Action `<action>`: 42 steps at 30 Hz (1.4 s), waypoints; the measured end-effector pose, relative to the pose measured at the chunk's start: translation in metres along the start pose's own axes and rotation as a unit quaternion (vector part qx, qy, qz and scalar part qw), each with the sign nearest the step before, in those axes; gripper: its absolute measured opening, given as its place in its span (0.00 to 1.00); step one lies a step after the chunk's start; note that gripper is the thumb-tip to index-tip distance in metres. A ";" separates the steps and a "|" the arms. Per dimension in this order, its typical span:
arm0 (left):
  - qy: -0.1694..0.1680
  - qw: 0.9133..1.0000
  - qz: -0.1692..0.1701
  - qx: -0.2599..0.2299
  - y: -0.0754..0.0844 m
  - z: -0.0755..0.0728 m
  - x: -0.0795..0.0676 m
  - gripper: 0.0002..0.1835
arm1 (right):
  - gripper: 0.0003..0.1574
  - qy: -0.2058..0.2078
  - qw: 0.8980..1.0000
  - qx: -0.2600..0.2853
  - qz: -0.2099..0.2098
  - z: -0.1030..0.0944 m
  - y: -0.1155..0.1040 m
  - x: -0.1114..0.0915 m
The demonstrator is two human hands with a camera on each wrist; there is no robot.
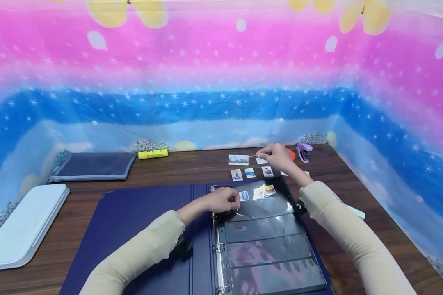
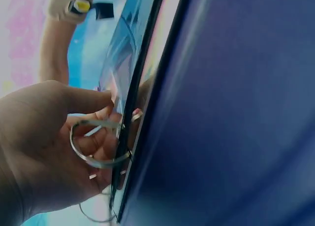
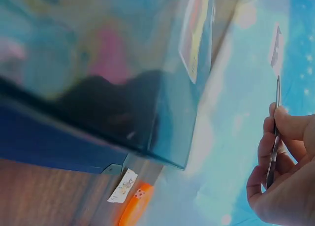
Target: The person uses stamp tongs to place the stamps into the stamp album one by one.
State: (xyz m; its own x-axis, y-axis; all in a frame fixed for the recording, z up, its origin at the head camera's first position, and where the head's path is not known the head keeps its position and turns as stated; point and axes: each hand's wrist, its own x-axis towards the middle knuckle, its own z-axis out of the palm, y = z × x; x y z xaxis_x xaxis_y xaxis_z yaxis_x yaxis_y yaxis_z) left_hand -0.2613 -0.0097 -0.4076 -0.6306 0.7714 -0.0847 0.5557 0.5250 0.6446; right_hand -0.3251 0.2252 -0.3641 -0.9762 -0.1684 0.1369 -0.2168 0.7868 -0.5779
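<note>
My right hand (image 1: pixel 277 156) holds slim metal tweezers (image 3: pixel 276 117) between thumb and fingers. At their tips is a pale grey stamp (image 1: pixel 238 159), raised above the table. My left hand (image 1: pixel 221 199) is at the upper inner corner of a black stamp page (image 1: pixel 269 227) with clear strip pockets. Its thumb and fingers pinch the clear film (image 2: pixel 118 83) near the metal binder rings (image 2: pixel 98 162). Two stamps, a blue one (image 1: pixel 244 196) and a yellow-red one (image 1: pixel 264 191), sit in the top pocket. The open navy binder (image 1: pixel 144 237) lies beneath.
Several loose stamps (image 1: pixel 236 175) lie behind the binder. A purple stapler (image 1: pixel 304 152) and an orange object (image 1: pixel 291 154) stand at the back right. A yellow glue stick (image 1: pixel 153 154), a dark zip pouch (image 1: pixel 96 166) and a white case (image 1: pixel 27 225) are on the left.
</note>
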 end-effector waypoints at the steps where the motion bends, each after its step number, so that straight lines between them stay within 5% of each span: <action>1: 0.000 1.000 0.002 -0.007 -0.001 0.000 -0.001 0.06 | 0.13 -0.002 1.000 0.006 -0.004 -0.001 0.000 -0.005; 18: 0.032 0.995 0.013 -0.089 -0.010 -0.001 -0.005 0.05 | 0.07 -0.056 0.996 -0.032 -0.053 0.013 0.019 -0.061; 30: 0.057 0.987 -0.007 -0.153 -0.009 0.001 -0.009 0.06 | 0.06 -0.081 0.992 -0.051 -0.083 0.026 0.015 -0.075; 42: 0.081 0.985 -0.019 -0.151 -0.012 0.006 -0.005 0.05 | 0.07 -0.110 0.990 -0.029 -0.087 0.030 0.009 -0.079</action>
State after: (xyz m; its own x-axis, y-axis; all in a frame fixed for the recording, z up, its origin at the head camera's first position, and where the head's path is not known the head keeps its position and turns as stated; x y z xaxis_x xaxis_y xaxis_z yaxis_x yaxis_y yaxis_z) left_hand -0.2620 -0.0178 -0.4192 -0.7391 0.6735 -0.0061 0.3598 0.4025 0.8417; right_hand -0.2500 0.2275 -0.4046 -0.9042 -0.4244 0.0487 -0.3871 0.7658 -0.5135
